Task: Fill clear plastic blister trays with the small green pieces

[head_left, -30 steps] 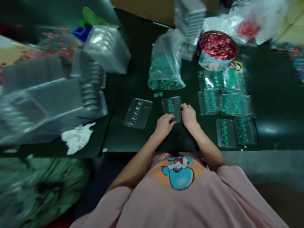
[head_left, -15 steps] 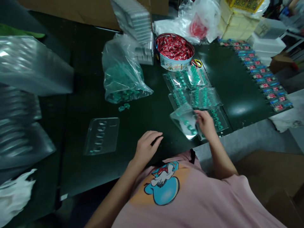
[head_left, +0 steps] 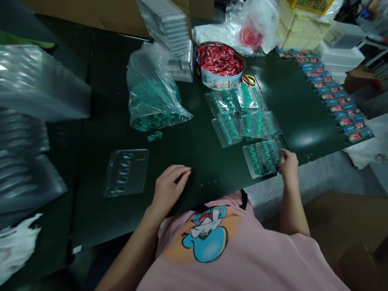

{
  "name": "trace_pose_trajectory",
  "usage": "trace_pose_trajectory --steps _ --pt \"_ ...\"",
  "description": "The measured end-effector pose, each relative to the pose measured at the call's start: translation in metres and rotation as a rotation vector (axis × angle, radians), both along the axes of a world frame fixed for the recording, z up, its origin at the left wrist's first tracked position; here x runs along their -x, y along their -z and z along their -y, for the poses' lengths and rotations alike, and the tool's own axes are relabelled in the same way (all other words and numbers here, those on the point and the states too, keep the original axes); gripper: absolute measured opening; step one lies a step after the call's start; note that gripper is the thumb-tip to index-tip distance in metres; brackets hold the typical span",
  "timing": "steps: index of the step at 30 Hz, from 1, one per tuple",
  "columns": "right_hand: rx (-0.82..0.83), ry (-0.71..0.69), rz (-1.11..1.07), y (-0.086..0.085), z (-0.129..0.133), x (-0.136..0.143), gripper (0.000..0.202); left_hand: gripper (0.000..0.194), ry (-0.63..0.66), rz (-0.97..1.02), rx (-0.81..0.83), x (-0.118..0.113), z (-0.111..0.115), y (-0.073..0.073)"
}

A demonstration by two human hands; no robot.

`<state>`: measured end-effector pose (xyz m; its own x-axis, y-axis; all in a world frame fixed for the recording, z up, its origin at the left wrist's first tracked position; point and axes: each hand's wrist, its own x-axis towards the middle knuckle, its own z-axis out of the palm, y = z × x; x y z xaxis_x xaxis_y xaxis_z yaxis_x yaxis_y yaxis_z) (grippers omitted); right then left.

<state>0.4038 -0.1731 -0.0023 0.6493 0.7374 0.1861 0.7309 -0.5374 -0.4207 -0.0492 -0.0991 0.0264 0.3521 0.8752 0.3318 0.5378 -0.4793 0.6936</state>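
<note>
My right hand [head_left: 288,162] pinches the right edge of a clear plastic blister tray [head_left: 263,157], which lies at the front edge of the table with rows of small green pieces in it. My left hand [head_left: 169,184] hovers near the front edge, fingers loosely curved and a narrow gap to the thumb, nothing seen between them. Left of it a single clear tray [head_left: 133,171] lies flat, its row of hollows mostly bare. More filled trays [head_left: 259,123] lie behind the right hand's tray, partly overlapping. A clear bag [head_left: 154,93] of green pieces spills one loose piece [head_left: 154,136] in front.
A round tin [head_left: 222,81] full of red wrapped packets stands at the back, with scissors [head_left: 249,79] beside it. Stacked clear trays [head_left: 42,87] fill the left side; another stack [head_left: 169,28] is behind the bag. Rows of packed sets [head_left: 335,95] line the far right.
My right hand has moved right, and the tilted tray it held now lies flat at the table's front edge. My left hand has shifted left, its thumb nearer the fingers.
</note>
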Motion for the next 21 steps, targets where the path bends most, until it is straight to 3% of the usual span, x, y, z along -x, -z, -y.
trace_pose_trajectory --steps 3,8,11,13,16,21 --pt "-0.001 -0.021 0.077 0.004 -0.008 0.005 0.048 0.012 -0.084 -0.027 -0.056 0.016 -0.004 -0.002" --pt "-0.008 -0.039 0.155 0.010 0.006 0.000 0.047 0.017 -0.386 -0.211 -0.115 0.062 -0.006 0.001" --pt "-0.138 -0.059 0.212 0.015 0.005 -0.005 0.045 0.026 -0.535 -0.364 -0.060 0.094 -0.004 0.014" --pt "-0.314 -0.036 0.276 0.011 0.000 0.004 0.045 0.032 -0.559 -0.425 0.003 0.106 0.000 0.025" --pt "-0.449 -0.198 0.310 -0.008 -0.011 0.041 0.040 0.034 -0.491 -0.431 0.062 0.099 0.007 0.038" --pt "-0.371 -0.701 0.053 -0.034 -0.056 0.148 0.026 0.035 -0.303 -0.419 0.071 0.043 0.015 0.041"
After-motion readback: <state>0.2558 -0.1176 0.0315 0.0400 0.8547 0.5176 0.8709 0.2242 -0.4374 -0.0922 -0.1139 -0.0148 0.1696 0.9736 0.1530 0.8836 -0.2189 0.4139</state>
